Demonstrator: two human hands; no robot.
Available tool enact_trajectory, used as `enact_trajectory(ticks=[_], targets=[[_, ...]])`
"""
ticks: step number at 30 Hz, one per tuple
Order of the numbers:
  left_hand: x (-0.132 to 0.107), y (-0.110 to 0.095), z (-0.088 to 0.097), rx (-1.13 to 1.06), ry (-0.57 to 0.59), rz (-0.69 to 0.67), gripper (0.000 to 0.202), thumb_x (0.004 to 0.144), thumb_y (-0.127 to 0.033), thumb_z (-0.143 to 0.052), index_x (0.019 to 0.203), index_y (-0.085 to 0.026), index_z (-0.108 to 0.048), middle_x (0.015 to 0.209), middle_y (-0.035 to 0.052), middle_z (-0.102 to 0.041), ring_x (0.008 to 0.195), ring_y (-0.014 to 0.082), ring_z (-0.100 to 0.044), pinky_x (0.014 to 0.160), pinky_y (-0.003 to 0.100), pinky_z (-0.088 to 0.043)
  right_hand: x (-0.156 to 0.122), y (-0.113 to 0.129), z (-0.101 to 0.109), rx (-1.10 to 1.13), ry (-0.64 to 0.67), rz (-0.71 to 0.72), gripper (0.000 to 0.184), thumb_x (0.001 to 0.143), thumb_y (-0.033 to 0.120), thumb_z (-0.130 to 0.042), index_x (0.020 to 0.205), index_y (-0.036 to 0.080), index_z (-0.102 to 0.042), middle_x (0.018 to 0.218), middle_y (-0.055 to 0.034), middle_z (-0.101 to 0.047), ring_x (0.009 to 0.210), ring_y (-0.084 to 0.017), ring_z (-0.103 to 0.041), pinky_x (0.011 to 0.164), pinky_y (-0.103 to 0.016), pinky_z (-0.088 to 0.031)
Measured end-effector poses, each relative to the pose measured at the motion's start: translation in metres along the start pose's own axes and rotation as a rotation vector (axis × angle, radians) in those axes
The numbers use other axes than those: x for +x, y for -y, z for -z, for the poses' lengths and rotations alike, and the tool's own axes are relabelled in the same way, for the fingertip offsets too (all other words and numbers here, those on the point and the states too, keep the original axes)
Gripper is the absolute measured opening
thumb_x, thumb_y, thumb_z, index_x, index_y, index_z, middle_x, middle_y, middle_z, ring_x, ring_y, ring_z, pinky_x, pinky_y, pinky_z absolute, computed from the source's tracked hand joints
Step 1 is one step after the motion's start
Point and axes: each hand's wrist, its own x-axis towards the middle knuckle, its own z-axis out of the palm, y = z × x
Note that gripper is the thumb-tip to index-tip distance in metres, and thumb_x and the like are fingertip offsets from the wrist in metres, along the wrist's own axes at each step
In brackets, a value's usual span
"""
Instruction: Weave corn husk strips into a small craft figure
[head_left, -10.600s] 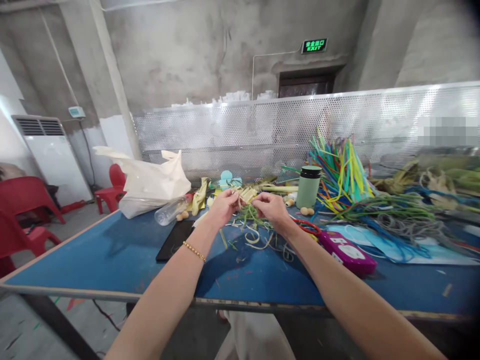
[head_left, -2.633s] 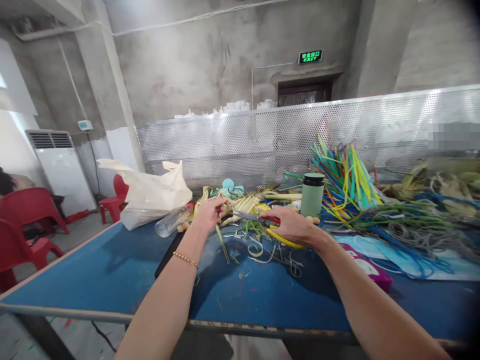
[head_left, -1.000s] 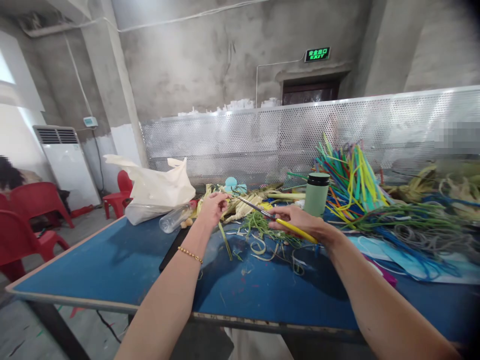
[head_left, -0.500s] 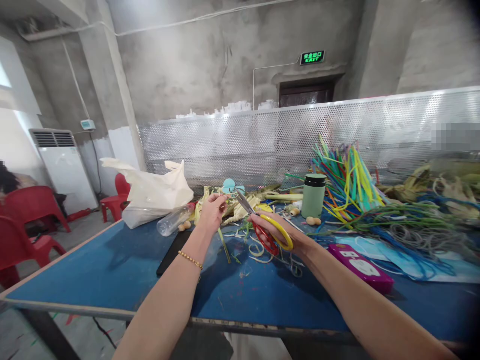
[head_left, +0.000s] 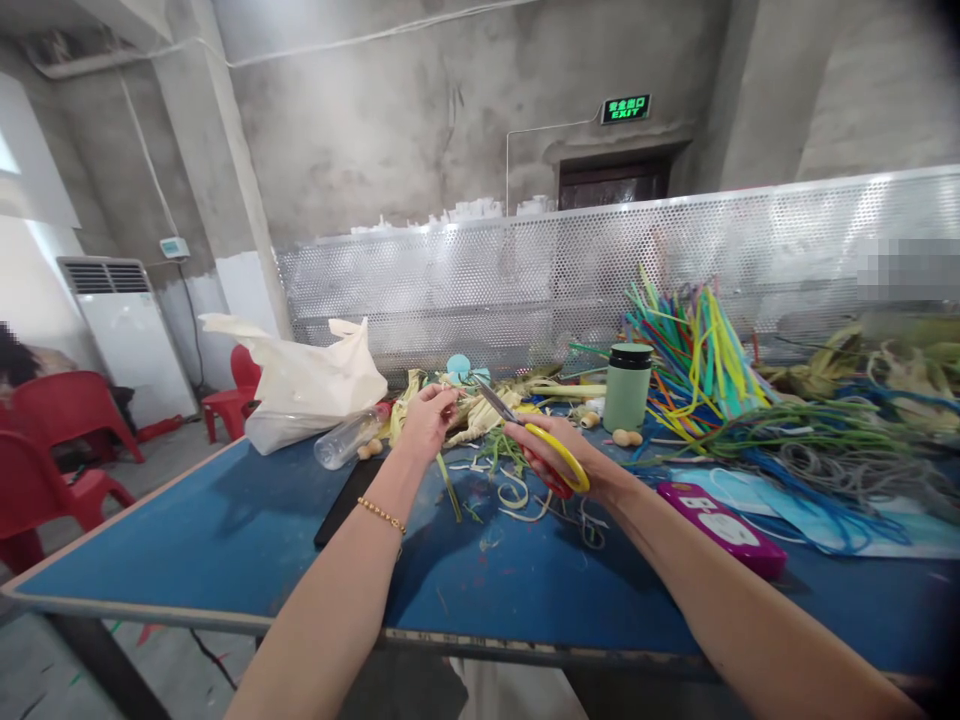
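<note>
My right hand [head_left: 553, 455] grips a pair of scissors [head_left: 541, 443] with red and yellow handles, blades pointing up and left. My left hand [head_left: 425, 422] pinches a pale woven leaf piece [head_left: 471, 418], and a green strip [head_left: 450, 486] hangs down from it to the blue table [head_left: 225, 530]. The blade tips are close to the fingers of my left hand. Cut leaf scraps [head_left: 525, 495] lie on the table under both hands.
A green flask [head_left: 627, 387] and a bundle of coloured strips [head_left: 694, 355] stand right of my hands. A pink box [head_left: 724, 527], a clear bottle [head_left: 346, 438], a white bag [head_left: 300, 380] and a black slab [head_left: 346, 492] lie around. Red chairs [head_left: 52, 440] stand at left.
My right hand picked up the scissors and raised them toward the piece in my left hand. In the last half second the blades tilted slightly and the hand shifted right.
</note>
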Motion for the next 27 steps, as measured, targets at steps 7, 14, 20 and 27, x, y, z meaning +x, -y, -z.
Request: enact_trajectory(ticks=[7,14,20,27], targets=[[0.003,-0.004,0.004,-0.004,-0.017,0.019,0.022,0.054,-0.014,-0.075,0.063,-0.013,-0.054,0.067,0.0018,-0.064,0.051,0.0048,-0.047,0.049,0.02,-0.033,0.025,-0.022,0.023,-0.426,-0.241,0.03,0.04,0.078,0.058,-0.057,0.091,0.021,-0.063,0.058,-0.0003,-0.06,0.047,-0.017,-0.056,0.045,-0.028,-0.043],[-0.004,-0.008,0.0,0.067,0.105,0.127,0.022,0.056,-0.017,-0.077,0.066,-0.011,-0.058,0.061,-0.0002,-0.056,0.047,0.0051,-0.044,0.043,0.021,-0.027,0.038,-0.045,0.068,-1.141,-0.234,-0.254,0.039,0.078,0.036,-0.055,0.109,0.016,-0.068,0.107,-0.0171,-0.071,0.101,-0.032,-0.066,0.078,-0.037,-0.049],[-0.017,-0.011,-0.011,0.209,0.248,0.062,0.024,0.061,-0.019,-0.079,0.067,-0.013,-0.056,0.062,-0.0003,-0.056,0.05,0.0056,-0.049,0.048,0.02,-0.033,0.034,-0.048,0.064,-1.223,-0.122,-0.34,0.039,0.077,0.031,-0.056,0.11,0.014,-0.068,0.113,-0.0192,-0.069,0.106,-0.034,-0.065,0.081,-0.042,-0.049],[-0.02,-0.01,-0.015,0.298,0.301,0.097,0.023,0.062,-0.016,-0.075,0.064,-0.014,-0.053,0.065,0.0043,-0.064,0.048,0.0054,-0.048,0.047,0.02,-0.033,0.029,-0.045,0.065,-1.281,-0.078,-0.324,0.033,0.075,0.029,-0.059,0.103,0.016,-0.072,0.11,-0.0186,-0.07,0.104,-0.035,-0.065,0.081,-0.045,-0.048]])
